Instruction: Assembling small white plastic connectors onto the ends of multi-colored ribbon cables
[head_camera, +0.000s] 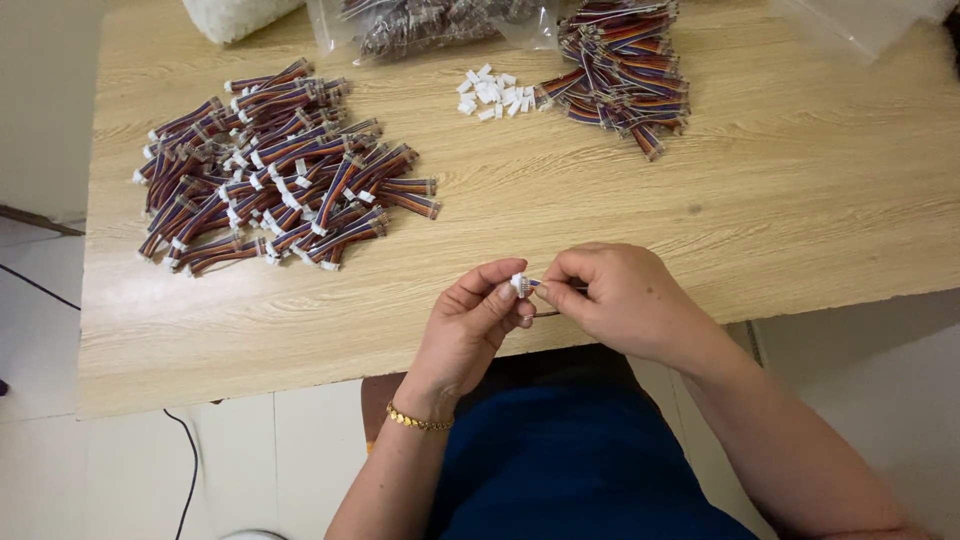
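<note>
White plastic, a small connector housing (519, 284) sits at frame centre, pinched between the left hand's (470, 330) thumb and forefinger tips. The right hand (615, 300) meets it from the right, fingers closed on thin coloured wires (545, 287) that touch the housing; most of the wire is hidden under those fingers. Both hands hover over the near edge of a pale wood-grain tabletop (780, 180). Upper left lies a spread heap of striped ribbon-wire leads with white ends (275, 165). Top centre, a small cluster of loose white housings (495, 93) lies just beside a stacked bundle of leads (620, 65). Clear plastic bags (420, 22) line the far edge. Light floor tiles (120, 470) show below.
</note>
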